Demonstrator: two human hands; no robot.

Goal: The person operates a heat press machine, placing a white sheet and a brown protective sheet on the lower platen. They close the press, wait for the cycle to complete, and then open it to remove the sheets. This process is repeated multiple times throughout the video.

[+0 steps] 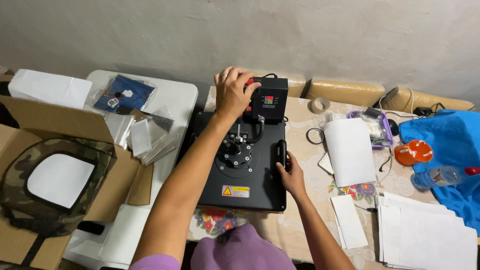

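Under both hands sits a black heat press [240,170], flat and square, closed, with a yellow warning sticker near its front edge. The left hand [234,92] curls over a red knob beside the control box [269,100]. The right hand [291,175] grips the black handle [281,152]. White sheets [350,150] lie right of it on the counter [310,200].
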